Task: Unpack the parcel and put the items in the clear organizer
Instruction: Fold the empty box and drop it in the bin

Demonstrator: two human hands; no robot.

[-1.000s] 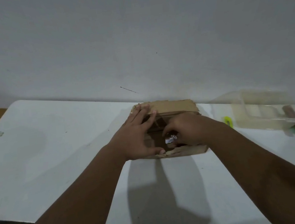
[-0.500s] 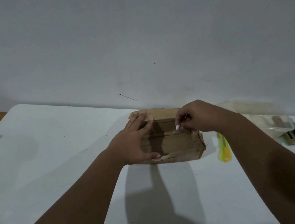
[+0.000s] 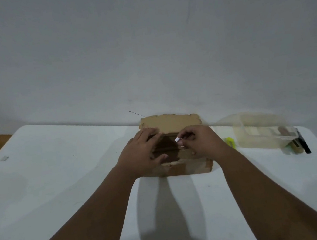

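A white bench [image 3: 61,180] runs against a pale wall [image 3: 145,42], and at its far left a small grey scrap [image 3: 4,158] lies alone on the surface.

Near the middle, at the back edge, stands the cardboard parcel [image 3: 187,169], its rear flap [image 3: 170,122] raised against the wall and its top open. The inside is dark; what it holds cannot be made out.

The left hand [image 3: 141,157] lies spread over the parcel's left side, fingers loosely extended across the rim and thumb reaching toward the opening, steadying the box rather than gripping anything separate.

The right hand [image 3: 200,144] is over the right half of the opening, fingers curled in and pinched on a small white item [image 3: 177,139], which shows just at the fingertips above the dark interior. Its shape is too small to tell.

Just right of the parcel, partly hidden by the right wrist, a yellow-green object [image 3: 230,142] lies on the bench.

Further right sits the clear organizer [image 3: 254,138], a low transparent tray with its clear lid [image 3: 252,119] leaning up behind it against the wall. Pale flat pieces and a brownish item [image 3: 283,131] show through its walls, blurred. Touching its right end, a dark pen-like stick [image 3: 303,143] and a tan object [image 3: 296,147] lie on the bench.
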